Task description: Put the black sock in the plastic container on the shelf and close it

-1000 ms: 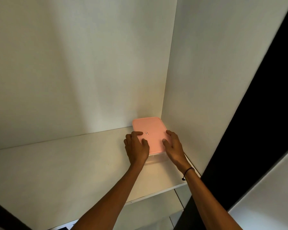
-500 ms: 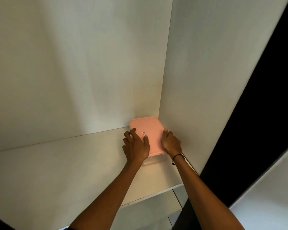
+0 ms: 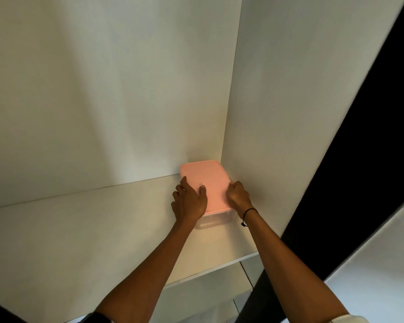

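A clear plastic container (image 3: pixel 216 219) with a pink lid (image 3: pixel 208 174) sits on the white shelf (image 3: pixel 79 224), pushed into the back right corner. The lid lies flat on top of it. My left hand (image 3: pixel 189 201) rests palm down on the lid's left part, fingers spread. My right hand (image 3: pixel 238 194) presses on the lid's right edge with fingers curled over it, next to the side wall. A black cord circles my right wrist. No black sock is visible; the lid and hands hide the container's inside.
The white back wall (image 3: pixel 103 101) and right side panel (image 3: pixel 289 113) enclose the shelf. The shelf's front edge (image 3: pixel 210 269) runs below my forearms, with a lower shelf (image 3: pixel 196 297) beneath. A dark gap (image 3: pixel 359 136) lies right of the side panel.
Both hands have slid farther back along the lid. My right hand has shifted from the lid's top to its right edge, fingers curling over it.
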